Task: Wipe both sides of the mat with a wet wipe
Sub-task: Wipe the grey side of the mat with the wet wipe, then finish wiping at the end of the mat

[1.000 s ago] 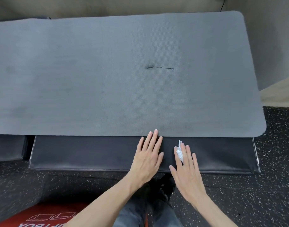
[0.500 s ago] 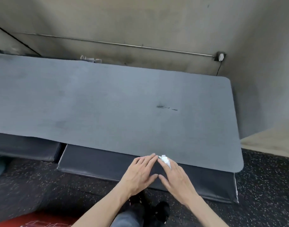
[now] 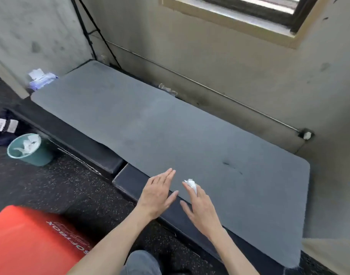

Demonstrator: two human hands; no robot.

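The left hand [image 3: 157,195] lies flat with straight fingers, its fingertips reaching over the near edge of the mat [image 3: 170,132]. The right hand [image 3: 200,203], just beside it, pinches a crumpled white wet wipe [image 3: 190,184] between its fingers, the other fingers extended above the mat's near edge. The mat is a long grey rectangle with rounded corners and a fine matte texture, spread flat over smooth black padded cushions [image 3: 86,149]. Two short dark marks [image 3: 231,165] sit on the mat, to the right of the hands. Left of the mat, on speckled rubber floor [image 3: 51,187], stands a round teal bin [image 3: 29,149] holding crumpled white wipes. At the mat's far left corner rests a wipe packet [image 3: 42,79]. A glossy red box [image 3: 31,241] lies below the mat's near edge.
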